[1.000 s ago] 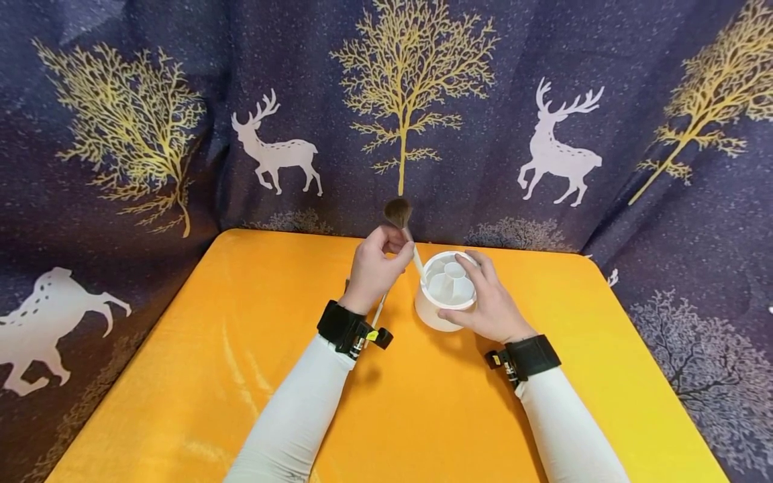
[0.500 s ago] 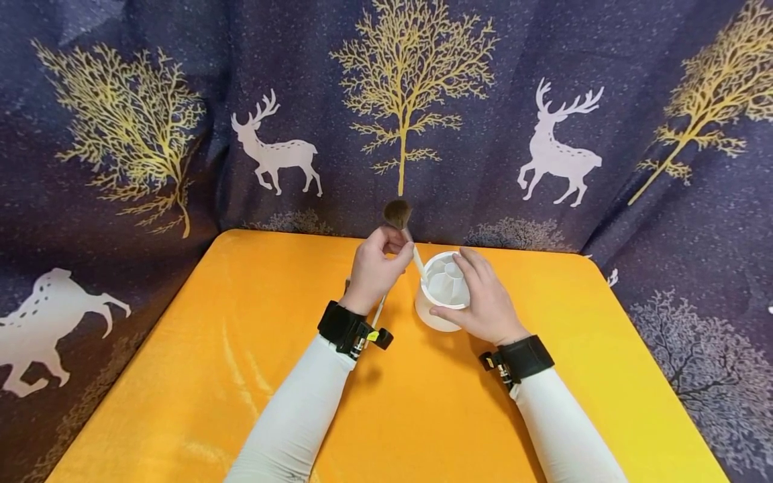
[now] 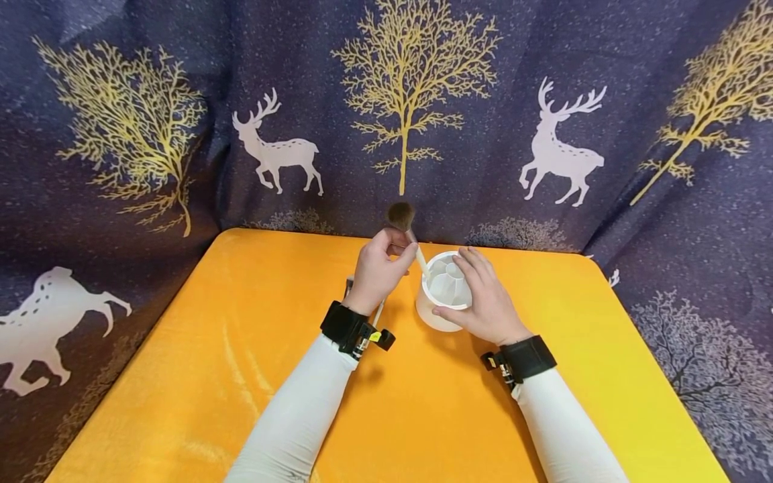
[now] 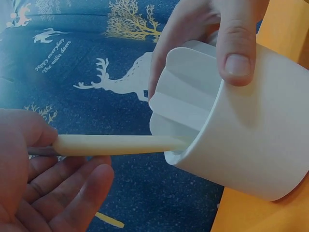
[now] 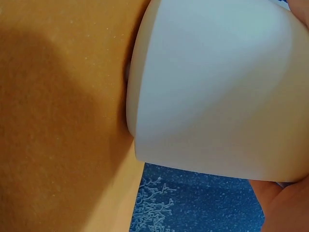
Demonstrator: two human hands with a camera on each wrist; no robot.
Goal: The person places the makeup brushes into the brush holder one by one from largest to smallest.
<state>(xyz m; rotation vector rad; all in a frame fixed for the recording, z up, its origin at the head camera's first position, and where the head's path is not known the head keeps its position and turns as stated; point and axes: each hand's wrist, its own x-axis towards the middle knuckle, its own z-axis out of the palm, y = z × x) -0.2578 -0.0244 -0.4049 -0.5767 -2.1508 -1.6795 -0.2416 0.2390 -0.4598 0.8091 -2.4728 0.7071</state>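
Left hand: the left hand (image 3: 376, 270) is raised above the orange table (image 3: 199, 362), at about 9 o'clock from the holder; its fingers pinch the stem of a makeup brush, thumb on top in the left wrist view, the other fingers (image 4: 72, 188) loosely curved below.
Makeup brush: the makeup brush (image 3: 409, 238) has a cream handle and a dark tuft of bristles at 12 o'clock, up toward the curtain; it slants down toward 4 o'clock, and its handle end (image 4: 116, 144) sits inside a slot at the holder's rim.
Second brush: a thin pale handle (image 3: 378, 312) lies on the table below the left wrist, mostly hidden by it.
Holder: the white round brush holder (image 3: 443, 295) stands on the table near its far middle, tilted toward the left hand, with divider walls inside (image 4: 181, 104).
Right hand: the right hand (image 3: 486, 298) grips the holder from 3 o'clock, its thumb (image 4: 236, 43) hooked over the near wall and its fingers curled over the far rim.
Backdrop: a dark blue curtain (image 3: 483, 100) with gold trees and white deer hangs behind, at 12 o'clock.
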